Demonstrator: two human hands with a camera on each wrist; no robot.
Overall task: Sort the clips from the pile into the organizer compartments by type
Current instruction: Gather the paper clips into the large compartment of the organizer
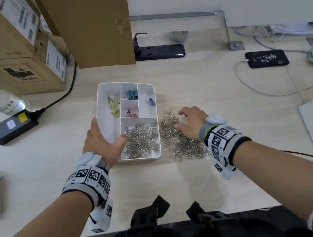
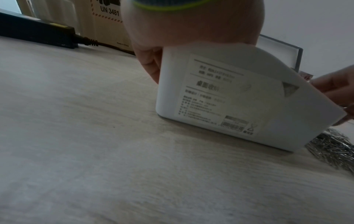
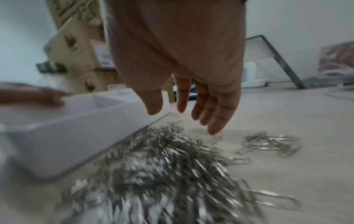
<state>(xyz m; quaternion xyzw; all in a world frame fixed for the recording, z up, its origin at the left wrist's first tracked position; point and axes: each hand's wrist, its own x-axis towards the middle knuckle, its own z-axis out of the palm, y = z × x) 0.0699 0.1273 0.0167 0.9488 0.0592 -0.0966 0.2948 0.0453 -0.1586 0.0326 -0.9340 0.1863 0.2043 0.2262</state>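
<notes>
My relaxed, empty right hand hovers over the paper-clip pile, right of the organizer; my left hand seemingly grips its left wall.

white organizer on desk; silver paper clips piled touching its right wall

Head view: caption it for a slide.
Left hand grips the white plastic compartment organizer while the open right hand hovers over the loose pile of silver paper clips.
</notes>
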